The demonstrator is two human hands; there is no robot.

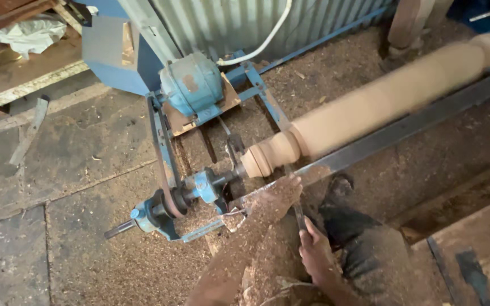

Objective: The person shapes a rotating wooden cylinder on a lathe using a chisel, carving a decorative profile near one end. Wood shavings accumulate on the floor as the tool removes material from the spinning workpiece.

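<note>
A long pale wooden spindle (387, 93) sits on a blue lathe, blurred as if spinning, with turned rings at its near end (267, 156). My left hand (276, 195), coated in sawdust, rests on the metal tool rest bar (392, 133) and pins a thin dark chisel (297, 212) near the turned end. My right hand (315, 252) grips the chisel lower down, close to my body. The chisel's tip points at the ringed end of the spindle; whether it touches the wood is hidden by my left hand.
A blue electric motor (194, 82) drives a belt (163, 164) to the lathe headstock (199, 190). Sawdust covers the concrete floor (86, 226). Corrugated metal sheeting (245, 20) stands behind. My sawdust-covered leg (364, 249) is by the lathe; wooden boards (477, 249) lie right.
</note>
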